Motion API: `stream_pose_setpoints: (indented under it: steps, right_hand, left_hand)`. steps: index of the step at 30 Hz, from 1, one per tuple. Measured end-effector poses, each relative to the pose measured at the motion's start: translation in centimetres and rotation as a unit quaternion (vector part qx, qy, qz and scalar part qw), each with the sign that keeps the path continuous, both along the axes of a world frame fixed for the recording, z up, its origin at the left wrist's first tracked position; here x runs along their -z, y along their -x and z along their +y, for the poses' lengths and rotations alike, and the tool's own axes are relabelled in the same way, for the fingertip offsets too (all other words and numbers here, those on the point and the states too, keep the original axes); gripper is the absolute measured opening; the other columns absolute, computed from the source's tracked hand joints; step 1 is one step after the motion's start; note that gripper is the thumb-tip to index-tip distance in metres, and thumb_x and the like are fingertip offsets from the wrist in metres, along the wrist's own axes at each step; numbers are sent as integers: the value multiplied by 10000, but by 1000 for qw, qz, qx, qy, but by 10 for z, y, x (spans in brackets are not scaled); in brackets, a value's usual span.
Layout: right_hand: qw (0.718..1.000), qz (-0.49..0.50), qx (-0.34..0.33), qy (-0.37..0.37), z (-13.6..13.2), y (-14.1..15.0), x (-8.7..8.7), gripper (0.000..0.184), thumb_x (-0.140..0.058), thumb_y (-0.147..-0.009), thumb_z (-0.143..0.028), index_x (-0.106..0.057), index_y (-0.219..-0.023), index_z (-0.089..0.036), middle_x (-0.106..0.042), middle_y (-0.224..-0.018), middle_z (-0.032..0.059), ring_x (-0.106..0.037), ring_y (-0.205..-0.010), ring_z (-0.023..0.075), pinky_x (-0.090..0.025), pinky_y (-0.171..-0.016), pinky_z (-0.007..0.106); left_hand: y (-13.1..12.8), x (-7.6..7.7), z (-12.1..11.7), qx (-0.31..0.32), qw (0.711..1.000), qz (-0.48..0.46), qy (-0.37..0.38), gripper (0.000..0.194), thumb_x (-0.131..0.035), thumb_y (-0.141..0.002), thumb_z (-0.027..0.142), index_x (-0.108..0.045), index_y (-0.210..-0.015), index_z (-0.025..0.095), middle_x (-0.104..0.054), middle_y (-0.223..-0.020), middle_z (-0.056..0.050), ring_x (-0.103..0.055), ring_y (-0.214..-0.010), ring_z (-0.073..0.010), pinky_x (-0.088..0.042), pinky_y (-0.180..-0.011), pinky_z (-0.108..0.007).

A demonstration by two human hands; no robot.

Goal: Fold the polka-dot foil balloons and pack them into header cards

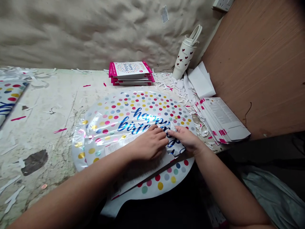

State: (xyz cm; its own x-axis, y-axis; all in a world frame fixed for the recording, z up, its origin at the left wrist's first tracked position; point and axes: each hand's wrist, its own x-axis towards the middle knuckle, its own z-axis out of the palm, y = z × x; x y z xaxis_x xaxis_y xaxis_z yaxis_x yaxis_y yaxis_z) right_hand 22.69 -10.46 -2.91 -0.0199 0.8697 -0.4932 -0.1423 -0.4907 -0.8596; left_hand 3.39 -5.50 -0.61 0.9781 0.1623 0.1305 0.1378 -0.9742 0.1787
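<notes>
A flat foil balloon (111, 111) with coloured dots and blue "happy birthday" lettering lies before me, its tail (114, 205) hanging toward my lap. On top of it rests a white printed cardboard sleeve (140, 173) with pink edge marks. A folded piece of dotted foil balloon (175, 148) with blue lettering shows at the sleeve's right end. My left hand (151, 143) lies over the sleeve with curled fingers, closed at its upper edge; its fingertips are partly hidden. My right hand (189, 140) pinches the folded foil between thumb and fingers, which are mostly hidden underneath.
A stack of pink-edged birthday packets (131, 73) stands at the back. To its right are a white tumbler (184, 58) with hearts, paper shreds (166, 84) and fanned printed sleeves (221, 117). Another dotted foil piece (10, 95) lies at left. A wooden panel (259, 70) borders the right.
</notes>
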Motion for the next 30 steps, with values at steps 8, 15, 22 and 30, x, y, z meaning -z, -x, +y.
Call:
stream_pose_setpoints:
  steps: [8, 15, 22, 30]
  right_hand:
    - [996, -71, -32, -45, -1, 18, -7, 135, -684, -597, -202, -569, -650, -154, -499, -437, -78, -409, -371, 43, -298, -369, 162]
    - [972, -165, 42, -160, -24, 10, -22, 345, -704, -656, -246, -647, -994, -206, -659, -886, 17, -590, -739, 129, -482, -642, 236]
    - [972, 75, 49, -219, -38, 47, -23, 252, -661, -747, -337, -636, -957, -199, -690, -924, 50, -626, -919, 207, -472, -861, 356]
    - [965, -48, -55, -253, -4, 38, -43, 252, -617, -777, -341, -578, -983, -201, -664, -898, 33, -615, -845, 189, -487, -779, 328]
  left_hand:
    - [0, 1, -1, -27, 999, -22, -11, 157, -401, -833, 219, -544, -848, 157, -558, -857, -81, -448, -865, -230, -297, -879, -434]
    - [7, -11, 3, -88, 993, -66, -42, 166, -391, -817, 199, -547, -852, 155, -542, -854, -93, -449, -884, -245, -311, -879, -459]
    - [21, -43, -11, -270, 918, -281, -69, 417, -537, -805, 275, -440, -1198, 177, -452, -1262, -153, -332, -1219, -333, -244, -998, -540]
    - [71, -40, -22, -281, 710, -179, 621, 318, -654, -735, 363, -626, -960, 140, -676, -797, -59, -627, -779, -191, -499, -704, -294]
